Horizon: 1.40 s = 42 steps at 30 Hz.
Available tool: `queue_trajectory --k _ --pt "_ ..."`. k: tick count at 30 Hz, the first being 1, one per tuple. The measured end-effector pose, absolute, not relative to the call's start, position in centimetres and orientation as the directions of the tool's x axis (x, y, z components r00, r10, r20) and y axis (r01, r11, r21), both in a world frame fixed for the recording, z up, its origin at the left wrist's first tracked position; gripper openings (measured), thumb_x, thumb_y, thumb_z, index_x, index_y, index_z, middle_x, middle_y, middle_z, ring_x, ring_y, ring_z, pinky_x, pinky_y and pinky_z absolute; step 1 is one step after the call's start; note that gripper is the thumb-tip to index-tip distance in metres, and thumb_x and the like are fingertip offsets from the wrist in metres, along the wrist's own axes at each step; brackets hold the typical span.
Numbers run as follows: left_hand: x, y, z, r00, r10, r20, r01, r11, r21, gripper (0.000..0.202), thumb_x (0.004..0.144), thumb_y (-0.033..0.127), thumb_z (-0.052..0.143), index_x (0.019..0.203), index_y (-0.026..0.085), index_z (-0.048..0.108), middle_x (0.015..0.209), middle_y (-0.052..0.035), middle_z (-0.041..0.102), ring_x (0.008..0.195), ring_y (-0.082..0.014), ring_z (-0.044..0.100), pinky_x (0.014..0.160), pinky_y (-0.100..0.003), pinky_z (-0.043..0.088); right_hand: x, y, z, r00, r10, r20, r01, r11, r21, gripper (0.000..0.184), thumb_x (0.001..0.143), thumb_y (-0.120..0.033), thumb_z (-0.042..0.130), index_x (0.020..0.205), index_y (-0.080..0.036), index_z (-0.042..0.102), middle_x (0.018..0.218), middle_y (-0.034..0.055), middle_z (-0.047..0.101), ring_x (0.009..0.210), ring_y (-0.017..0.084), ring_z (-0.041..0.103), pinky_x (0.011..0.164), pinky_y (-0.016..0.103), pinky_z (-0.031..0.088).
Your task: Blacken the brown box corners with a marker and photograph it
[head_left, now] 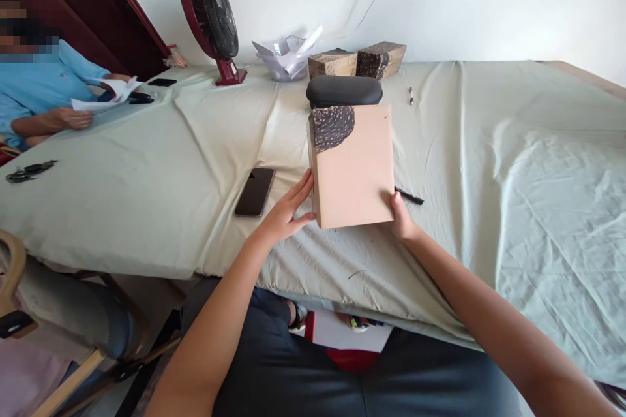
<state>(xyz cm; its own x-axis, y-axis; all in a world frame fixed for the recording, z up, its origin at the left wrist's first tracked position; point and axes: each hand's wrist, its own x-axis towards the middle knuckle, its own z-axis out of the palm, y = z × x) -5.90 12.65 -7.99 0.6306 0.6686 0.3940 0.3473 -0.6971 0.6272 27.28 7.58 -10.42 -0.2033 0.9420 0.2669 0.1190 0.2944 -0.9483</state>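
Observation:
A plain cardboard box (pixel 356 175) is tilted up in front of me over the cloth-covered table. Black scribbled marking fills its upper left corner. My left hand (pixel 288 208) presses against the box's left side, its fingers long and the thumb near the bottom edge. At the lower right corner my right hand (pixel 402 216) grips the box, thumb on the front face and fingers hidden behind. A black pen (pixel 409 196) lies just beside the right hand, partly covered by the box. Left of my left hand rests a dark smartphone (pixel 255 192).
Behind the box sit a black hard case (pixel 343 91) and two patterned boxes (pixel 333 65). A clear basket (pixel 286 64) of papers and a dark red fan (pixel 215 19) stand near the wall. At left, a person in blue (pixel 42 94) holds papers. A chair (pixel 73 299) is lower left.

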Motion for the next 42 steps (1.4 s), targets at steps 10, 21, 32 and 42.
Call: queue_trajectory --k 10,21,32,42 --pt "-4.5 11.0 -7.6 0.417 0.833 0.363 0.188 -0.47 0.862 0.091 0.096 0.094 0.033 0.156 0.032 0.06 0.166 -0.0146 0.051 0.158 -0.0363 0.046 0.132 -0.056 0.04 27.7 6.7 -9.0 -0.181 0.922 0.343 0.201 0.376 -0.904 0.09 0.089 -0.094 0.05 0.157 -0.037 0.06 0.15 0.0069 0.072 0.158 0.044 0.049 0.122 0.063 0.053" --pt "-4.2 10.9 -7.0 0.402 0.863 0.304 0.222 -0.415 0.882 0.096 0.089 0.1 0.034 0.144 0.029 0.067 0.156 -0.0156 0.059 0.148 -0.0374 0.053 0.128 -0.056 0.044 27.9 7.0 -9.5 -0.176 0.921 0.348 0.221 0.382 -0.897 0.082 0.094 -0.091 0.045 0.152 -0.036 0.066 0.146 0.0063 0.074 0.153 0.044 0.055 0.121 0.063 0.053" --pt "-4.0 11.0 -7.3 0.404 0.869 0.285 0.206 -0.39 0.897 0.096 0.089 0.101 0.037 0.145 0.029 0.066 0.155 -0.0155 0.059 0.147 -0.0371 0.053 0.128 -0.055 0.044 27.8 7.0 -9.4 -0.172 0.922 0.347 0.218 0.379 -0.899 0.085 0.093 -0.092 0.043 0.154 -0.036 0.063 0.147 0.0068 0.074 0.153 0.044 0.055 0.122 0.062 0.052" --pt "-4.1 11.4 -7.9 0.43 0.835 0.344 0.115 -0.429 0.896 0.085 0.097 0.092 0.039 0.143 0.026 0.066 0.155 -0.0153 0.058 0.146 -0.0365 0.05 0.128 -0.054 0.041 27.8 7.3 -10.0 -0.163 0.894 0.418 0.181 0.443 -0.878 0.077 0.099 -0.085 0.045 0.149 -0.031 0.068 0.135 0.0098 0.079 0.138 0.038 0.069 0.114 0.055 0.06"
